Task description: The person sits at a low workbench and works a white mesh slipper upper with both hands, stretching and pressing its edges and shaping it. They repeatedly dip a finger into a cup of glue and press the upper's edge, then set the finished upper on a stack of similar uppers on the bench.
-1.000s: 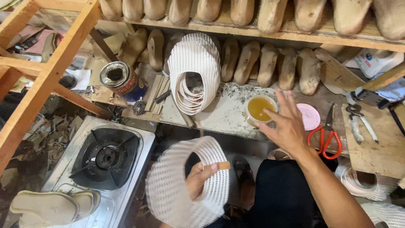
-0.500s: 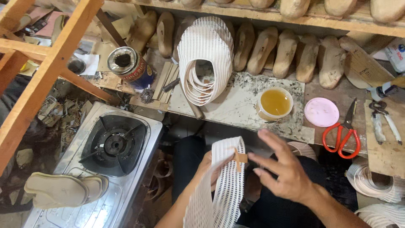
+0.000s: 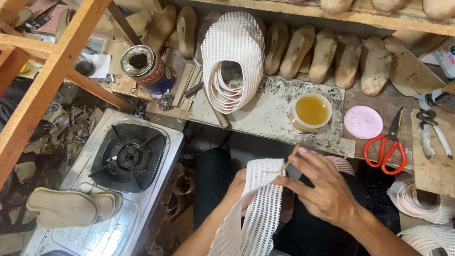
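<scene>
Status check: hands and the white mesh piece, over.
Left hand under white mesh upper, holding it. Right hand pinching small stick at its top edge. Glue cup open on bench, nothing between.

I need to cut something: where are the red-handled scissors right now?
In the head view, the red-handled scissors lie at right on the bench, between the round pink lid and the metal pliers.

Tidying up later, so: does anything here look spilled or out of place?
Yes. The glue cup stands open, its pink lid lying apart beside the scissors. Dark splatter stains the slab under it. Two soles rest on the gas stove.
</scene>
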`<control>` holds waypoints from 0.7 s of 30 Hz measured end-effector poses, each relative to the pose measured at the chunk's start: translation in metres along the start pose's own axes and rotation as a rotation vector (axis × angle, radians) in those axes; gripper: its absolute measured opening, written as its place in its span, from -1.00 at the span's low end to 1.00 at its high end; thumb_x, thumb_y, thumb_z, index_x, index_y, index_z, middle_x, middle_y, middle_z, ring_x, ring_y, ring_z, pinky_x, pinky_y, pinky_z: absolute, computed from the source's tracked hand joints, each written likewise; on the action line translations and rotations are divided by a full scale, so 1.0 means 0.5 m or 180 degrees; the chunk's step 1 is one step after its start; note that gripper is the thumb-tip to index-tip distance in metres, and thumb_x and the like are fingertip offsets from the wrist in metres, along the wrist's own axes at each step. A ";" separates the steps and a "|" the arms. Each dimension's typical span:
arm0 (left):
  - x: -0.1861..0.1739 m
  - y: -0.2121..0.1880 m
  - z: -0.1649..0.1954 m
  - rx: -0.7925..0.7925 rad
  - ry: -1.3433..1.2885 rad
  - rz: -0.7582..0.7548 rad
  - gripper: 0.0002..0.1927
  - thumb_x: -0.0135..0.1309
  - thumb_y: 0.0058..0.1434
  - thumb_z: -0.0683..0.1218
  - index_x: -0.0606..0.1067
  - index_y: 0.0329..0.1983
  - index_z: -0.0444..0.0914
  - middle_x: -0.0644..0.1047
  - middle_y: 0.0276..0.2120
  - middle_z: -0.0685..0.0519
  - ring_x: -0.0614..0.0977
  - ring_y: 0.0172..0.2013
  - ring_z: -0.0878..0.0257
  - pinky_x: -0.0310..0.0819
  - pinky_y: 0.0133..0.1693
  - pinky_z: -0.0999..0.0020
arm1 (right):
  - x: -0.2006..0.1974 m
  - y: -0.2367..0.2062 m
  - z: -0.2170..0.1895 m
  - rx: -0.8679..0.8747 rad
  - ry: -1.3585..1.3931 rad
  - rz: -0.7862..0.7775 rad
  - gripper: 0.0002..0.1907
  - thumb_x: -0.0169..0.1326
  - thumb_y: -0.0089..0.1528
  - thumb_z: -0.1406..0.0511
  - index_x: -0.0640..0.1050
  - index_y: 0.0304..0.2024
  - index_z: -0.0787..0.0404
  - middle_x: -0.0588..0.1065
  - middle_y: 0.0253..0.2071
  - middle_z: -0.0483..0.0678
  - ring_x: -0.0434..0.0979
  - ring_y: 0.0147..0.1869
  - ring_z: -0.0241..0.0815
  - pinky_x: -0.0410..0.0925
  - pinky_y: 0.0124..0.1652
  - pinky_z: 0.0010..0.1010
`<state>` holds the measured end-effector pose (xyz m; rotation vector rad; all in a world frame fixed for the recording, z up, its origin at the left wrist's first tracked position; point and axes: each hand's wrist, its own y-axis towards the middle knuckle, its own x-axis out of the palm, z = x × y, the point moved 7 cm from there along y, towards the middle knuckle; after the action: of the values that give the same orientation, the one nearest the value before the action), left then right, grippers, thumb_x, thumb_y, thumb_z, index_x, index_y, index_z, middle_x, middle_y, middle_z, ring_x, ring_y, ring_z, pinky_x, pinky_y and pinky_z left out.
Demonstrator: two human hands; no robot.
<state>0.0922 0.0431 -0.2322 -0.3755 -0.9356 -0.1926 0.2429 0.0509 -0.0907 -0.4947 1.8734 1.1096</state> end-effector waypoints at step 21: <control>0.020 -0.100 0.045 -0.0713 0.0358 0.0922 -0.75 0.12 0.33 -0.09 0.57 -0.09 -0.39 0.64 -0.44 0.00 0.60 -0.57 0.33 0.46 -0.54 0.47 | 0.017 0.065 0.260 0.1550 -0.0735 -0.0356 -0.36 0.40 -0.04 0.01 0.66 -0.01 0.22 0.16 0.48 0.17 0.02 0.53 0.35 0.12 0.24 0.20</control>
<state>0.0651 0.0063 -0.2006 -0.6946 -0.7407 -0.0520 0.2789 0.1787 -0.1095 -0.1796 1.8035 0.5770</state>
